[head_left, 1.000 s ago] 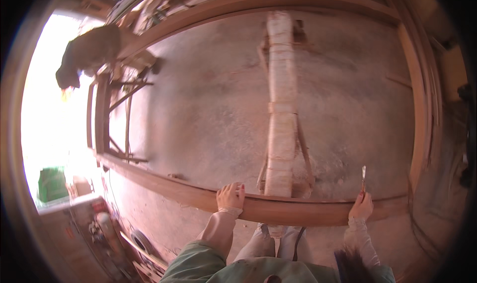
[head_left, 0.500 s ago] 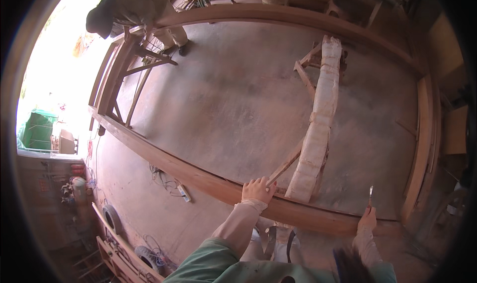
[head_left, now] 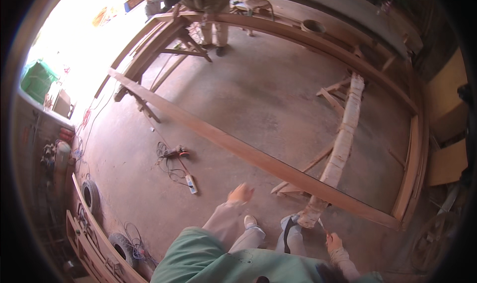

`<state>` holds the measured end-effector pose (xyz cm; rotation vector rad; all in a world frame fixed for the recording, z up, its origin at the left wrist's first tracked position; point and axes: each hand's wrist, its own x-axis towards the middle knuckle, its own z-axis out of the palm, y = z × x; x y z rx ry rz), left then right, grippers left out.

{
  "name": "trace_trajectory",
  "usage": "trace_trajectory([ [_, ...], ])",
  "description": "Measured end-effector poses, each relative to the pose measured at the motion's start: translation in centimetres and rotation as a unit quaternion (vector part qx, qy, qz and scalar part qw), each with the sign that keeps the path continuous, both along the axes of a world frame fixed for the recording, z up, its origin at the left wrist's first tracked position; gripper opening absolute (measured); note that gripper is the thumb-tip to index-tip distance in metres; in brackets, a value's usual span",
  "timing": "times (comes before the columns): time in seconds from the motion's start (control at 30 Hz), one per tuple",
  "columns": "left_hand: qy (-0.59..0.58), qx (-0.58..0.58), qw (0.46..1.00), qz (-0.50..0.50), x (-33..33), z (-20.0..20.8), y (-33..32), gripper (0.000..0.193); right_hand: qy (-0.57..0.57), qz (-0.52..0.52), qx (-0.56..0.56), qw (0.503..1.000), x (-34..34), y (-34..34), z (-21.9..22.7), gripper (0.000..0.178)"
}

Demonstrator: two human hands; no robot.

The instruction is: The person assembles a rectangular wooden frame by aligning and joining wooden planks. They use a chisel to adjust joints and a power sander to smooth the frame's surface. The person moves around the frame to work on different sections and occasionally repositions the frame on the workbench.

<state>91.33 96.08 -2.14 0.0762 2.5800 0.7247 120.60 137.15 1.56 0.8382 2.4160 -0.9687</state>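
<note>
My left hand [head_left: 240,193] is off the wood, in the air left of my legs, its fingers loosely stretched out and slightly blurred, with nothing visible in it. In my right hand [head_left: 334,243], closed near the wrapped bar's near end, is a thin tool [head_left: 323,226] with a pale narrow tip; its exact kind is too small to tell. Ahead of me runs the near beam [head_left: 233,149] of a large wooden frame. It lies across a bar wrapped in whitish material [head_left: 343,139], which reaches towards my legs.
A co-worker [head_left: 211,5] stands at the frame's far left corner, beside a wooden trestle [head_left: 185,52]. A power tool with cable [head_left: 174,152] and a power strip [head_left: 191,184] lie on the floor. Tyres [head_left: 90,197] lean at left. A bucket [head_left: 313,26] stands beyond the far beam.
My left hand has let go of the near beam and moved left and back. My right hand, still holding the tool, has come down towards my body. My view has shifted and turned.
</note>
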Motion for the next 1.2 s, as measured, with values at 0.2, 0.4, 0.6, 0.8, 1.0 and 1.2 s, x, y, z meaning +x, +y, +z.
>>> trace_trajectory([
  [0.2,-0.242,-0.154,0.836,0.469,31.6,0.3,-43.1,0.030,-0.312,0.066,0.033,0.947,-0.1,-5.7,0.5,0.053],
  [0.4,-0.096,-0.225,0.673,0.698,48.7,3.7,-49.9,0.024,-0.124,0.200,0.042,0.971,-14.9,-11.2,-1.2,0.042],
  [0.6,-0.123,0.101,0.819,0.551,35.9,-1.2,-36.1,0.022,0.025,0.233,-0.031,0.972,-30.7,-24.8,5.0,0.034],
  [0.8,-0.115,0.148,0.849,0.493,27.5,-0.9,-38.9,0.024,-0.085,0.336,-0.020,0.938,-36.6,-30.2,5.0,0.034],
  [1.0,-0.092,0.147,0.796,0.580,22.1,2.1,-50.2,0.029,-0.150,0.322,0.148,0.923,-43.2,-27.0,-2.1,0.045],
  [1.2,-0.013,0.115,0.876,0.467,11.1,5.5,-48.9,0.032,-0.223,0.430,0.032,0.874,-53.2,-35.4,7.5,0.042],
])
